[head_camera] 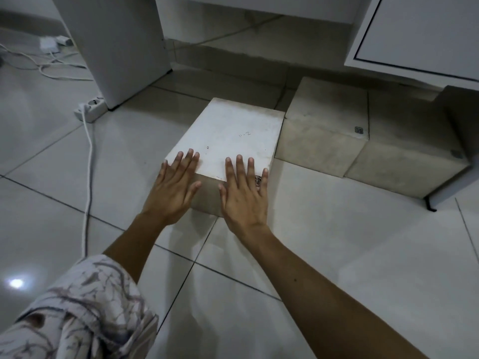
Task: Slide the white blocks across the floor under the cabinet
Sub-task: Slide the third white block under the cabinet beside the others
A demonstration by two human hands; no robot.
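Observation:
A white block (pixel 233 130) with small handwriting on top rests on the tiled floor at the centre. My left hand (pixel 175 186) lies flat against its near left corner, fingers spread over the top edge. My right hand (pixel 245 194) presses flat on its near face and top edge, fingers apart. Neither hand grips anything. Two more pale blocks (pixel 329 112) (pixel 404 149) sit side by side to the right, in shadow beneath the white cabinet (pixel 420 35). The nearer of them touches the centre block's right side.
A white cabinet panel (pixel 116 42) stands on the floor at the left. A power strip (pixel 89 107) with a white cable (pixel 89 161) lies left of the block, and more cables trail at the far left. A black cabinet foot (pixel 430 203) stands at the right.

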